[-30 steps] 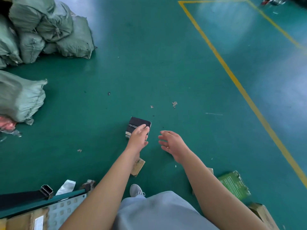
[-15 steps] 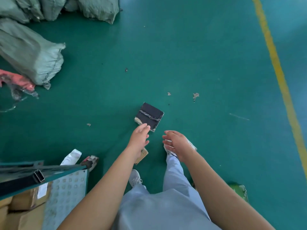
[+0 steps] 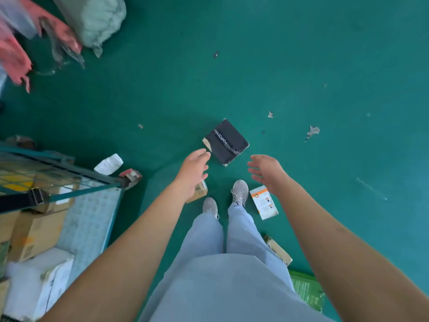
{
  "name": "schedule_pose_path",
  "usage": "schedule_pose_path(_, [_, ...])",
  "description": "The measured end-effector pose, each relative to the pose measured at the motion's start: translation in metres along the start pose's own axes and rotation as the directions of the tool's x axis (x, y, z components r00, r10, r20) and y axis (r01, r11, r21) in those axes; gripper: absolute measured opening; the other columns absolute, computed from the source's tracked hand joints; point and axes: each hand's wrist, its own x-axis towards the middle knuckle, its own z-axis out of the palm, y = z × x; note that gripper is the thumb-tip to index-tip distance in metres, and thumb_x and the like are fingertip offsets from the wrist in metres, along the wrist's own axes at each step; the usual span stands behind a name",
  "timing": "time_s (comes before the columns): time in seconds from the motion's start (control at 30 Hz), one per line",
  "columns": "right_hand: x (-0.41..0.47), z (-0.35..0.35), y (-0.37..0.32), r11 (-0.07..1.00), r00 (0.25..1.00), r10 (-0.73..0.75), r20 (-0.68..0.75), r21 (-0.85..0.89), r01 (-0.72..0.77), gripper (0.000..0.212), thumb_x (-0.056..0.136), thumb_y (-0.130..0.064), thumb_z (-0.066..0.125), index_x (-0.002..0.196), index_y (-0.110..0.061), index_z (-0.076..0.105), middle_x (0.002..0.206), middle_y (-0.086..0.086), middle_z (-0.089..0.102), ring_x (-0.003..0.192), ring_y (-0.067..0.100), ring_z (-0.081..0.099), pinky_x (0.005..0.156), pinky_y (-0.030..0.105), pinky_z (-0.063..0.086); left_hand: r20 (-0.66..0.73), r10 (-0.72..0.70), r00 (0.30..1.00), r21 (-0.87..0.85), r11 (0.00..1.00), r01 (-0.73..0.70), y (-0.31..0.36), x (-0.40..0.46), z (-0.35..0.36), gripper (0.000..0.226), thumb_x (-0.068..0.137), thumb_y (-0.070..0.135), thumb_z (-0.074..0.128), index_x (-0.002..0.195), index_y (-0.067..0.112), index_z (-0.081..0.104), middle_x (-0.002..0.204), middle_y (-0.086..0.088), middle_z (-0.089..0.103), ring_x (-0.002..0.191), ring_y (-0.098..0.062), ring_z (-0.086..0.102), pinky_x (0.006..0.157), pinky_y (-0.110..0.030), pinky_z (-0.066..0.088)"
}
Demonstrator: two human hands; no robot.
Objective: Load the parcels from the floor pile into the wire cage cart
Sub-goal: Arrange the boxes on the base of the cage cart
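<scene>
Since a second ago the left hand (image 3: pixel 193 174) has been lifted off the black parcel (image 3: pixel 225 142), which it was touching then, and the view has been tipped further down, so that the wire cage cart (image 3: pixel 69 175) and more parcels have been brought into sight. Both hands are now held spread, fingers loosely extended, with nothing gripped. The left hand is just short of the black parcel's near-left corner; the right hand (image 3: pixel 267 169) is just beside its near-right corner. No contact can be made out.

The black parcel lies flat on the green floor (image 3: pixel 301 66), ahead of the shoes (image 3: pixel 240 190). Relative to that parcel, a white and orange box (image 3: pixel 264 202) is found nearer the person on the right, a brown box (image 3: pixel 199 190) nearer and partly hidden under the left hand, and the cart well to the left, with cardboard boxes (image 3: pixel 34 228) already inside it.

The reach is judged to be unfinished. Since the parcel is thin and flat against the floor, an edge could be missed and the parcel merely pushed away. The boxes lying close around the shoes could be stepped on or tripped over when a turn is made toward the cart.
</scene>
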Motion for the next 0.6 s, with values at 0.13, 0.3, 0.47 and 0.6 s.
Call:
schedule_pose_path(0.13, [0.048,0.009,0.011,0.995,0.996,0.089,0.017,-0.055,-0.088,0.025,0.104,-0.028,0.056,0.124,-0.014,0.06,0.125,0.008,0.068,0.101,0.021,0.065,0.084,0.032,0.054,-0.01,-0.07,0.998,-0.01,0.998,0.07,-0.013,0.05,-0.006,0.044,0.108,0.029,0.05,0.151,0.02,0.046,0.139,0.002,0.052,0.124,-0.021,0.055,0.109,-0.04,0.048])
schedule_pose_path(0.3, [0.123,0.025,0.028,0.979,0.983,0.182,0.01,-0.097,-0.18,0.027,0.105,-0.024,0.054,0.129,-0.013,0.06,0.117,0.004,0.069,0.093,0.015,0.066,0.077,0.029,0.053,0.008,-0.16,0.987,-0.03,0.987,0.16,-0.041,0.139,-0.005,0.041,0.107,0.03,0.052,0.147,0.023,0.05,0.133,0.003,0.054,0.12,-0.019,0.057,0.107,-0.039,0.05])
schedule_pose_path(0.47, [0.234,0.032,0.054,0.955,0.971,0.237,-0.027,-0.175,-0.238,0.025,0.107,-0.019,0.051,0.13,-0.013,0.058,0.107,-0.001,0.069,0.091,0.01,0.067,0.073,0.025,0.053,0.041,-0.237,0.971,0.006,0.972,0.237,-0.089,0.257,0.008,0.036,0.107,0.029,0.051,0.143,0.025,0.052,0.134,0.002,0.055,0.115,-0.015,0.057,0.099,-0.033,0.049])
schedule_pose_path(0.6, [0.323,0.039,0.078,0.941,0.974,0.224,-0.019,-0.256,-0.221,0.034,0.105,-0.016,0.052,0.138,-0.011,0.056,0.13,0.01,0.065,0.102,0.019,0.065,0.084,0.031,0.053,0.046,-0.273,0.961,0.047,0.961,0.271,-0.127,0.35,0.023,0.04,0.106,0.032,0.052,0.145,0.024,0.051,0.136,-0.002,0.056,0.118,-0.019,0.057,0.096,-0.033,0.051])
